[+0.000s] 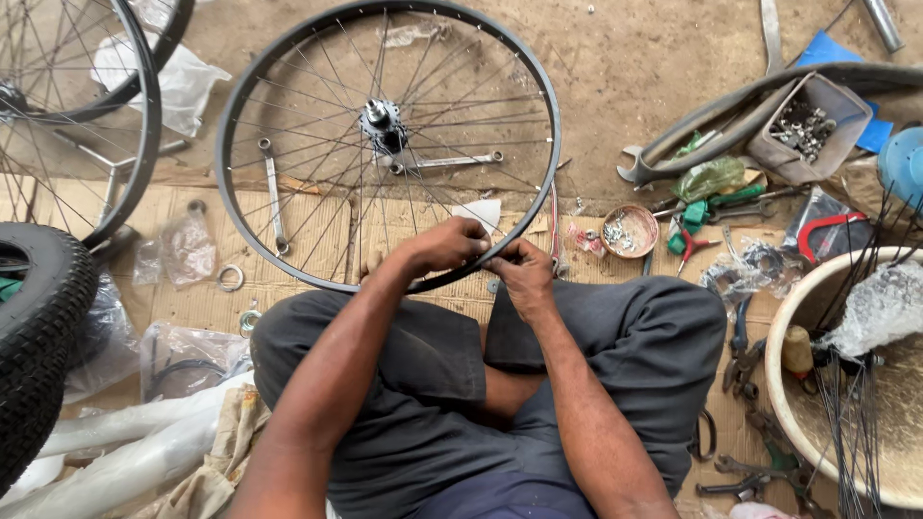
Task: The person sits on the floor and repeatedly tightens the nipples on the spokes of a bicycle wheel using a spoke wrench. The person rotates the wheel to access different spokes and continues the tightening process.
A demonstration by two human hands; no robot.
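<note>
A spoked bicycle wheel (388,144) lies flat on cardboard (317,231) before the seated person's knees. A black tyre (38,336) sits at left, a large basin (846,384) at right. The left hand (444,244) and right hand (524,274) meet at the wheel's near rim, fingers pinched narrow on it. Wrenches (274,192) lie beneath the spokes; a small bowl (630,231) of bits stands nearby.
</note>
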